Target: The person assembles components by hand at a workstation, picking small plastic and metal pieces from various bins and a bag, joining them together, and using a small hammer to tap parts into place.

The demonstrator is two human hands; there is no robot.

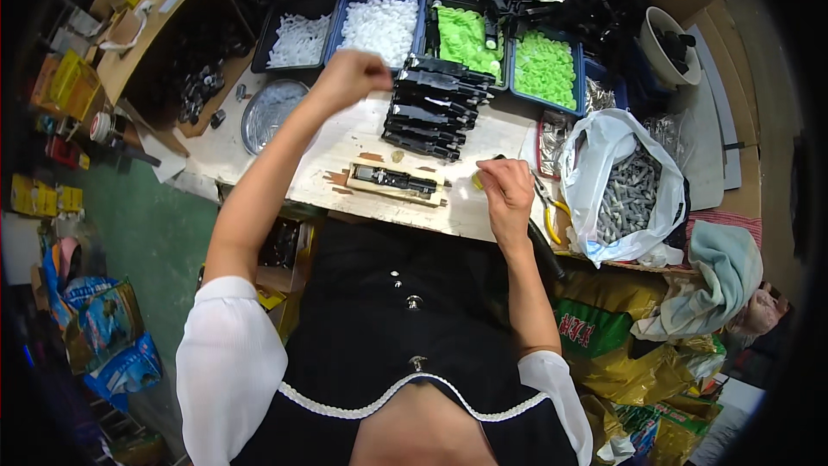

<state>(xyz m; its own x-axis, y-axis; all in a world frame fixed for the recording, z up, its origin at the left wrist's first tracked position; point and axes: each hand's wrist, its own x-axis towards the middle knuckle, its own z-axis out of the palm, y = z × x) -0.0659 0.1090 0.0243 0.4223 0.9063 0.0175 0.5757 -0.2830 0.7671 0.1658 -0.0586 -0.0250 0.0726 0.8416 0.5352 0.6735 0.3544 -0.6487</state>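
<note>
My left hand (349, 76) hovers with fingers closed just in front of a blue tray of small white parts (379, 28); whether it holds a part I cannot tell. My right hand (507, 190) rests on the worn bench top (341, 134) and pinches a small yellow-green part (477, 179). Between the hands a black long part (394, 179) lies in a pale wooden jig (397, 192). A stack of similar black parts (435, 105) stands behind the jig.
Two blue trays of green parts (543, 67) and a tray of white pieces (297, 39) line the back. A round metal dish (269, 112) is left, a cardboard box (177, 34) beyond it. Yellow-handled pliers (552, 211) and a white bag of grey parts (625, 190) lie right.
</note>
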